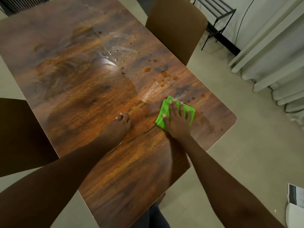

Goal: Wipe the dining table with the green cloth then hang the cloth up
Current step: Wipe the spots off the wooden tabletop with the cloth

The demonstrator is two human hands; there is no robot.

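Where the one wooden dining table (pixel 92 102) fills most of the view, its top shows wet smears across the middle and a scatter of brown drops (pixel 148 69), too many and too small to count surely, toward its right edge. Two brown chairs stand at it: one chair back (pixel 176 28) beside the far part of the right edge, and a darker chair (pixel 21 135) against the left edge. Pale curtains (pixel 269 51) hang beyond the table's right side, with one black metal rack (pixel 217 15) next to them. Two bare forearms reach in from the near end. The right hand (pixel 176 120) lies flat with fingers spread, pressing down on the one green cloth (pixel 166 112), which sits folded on the surface near the right edge, just this side of the drops. The left hand (pixel 119 125) rests on the bare wood near the cloth but apart from it, fingers curled loosely together, holding nothing.
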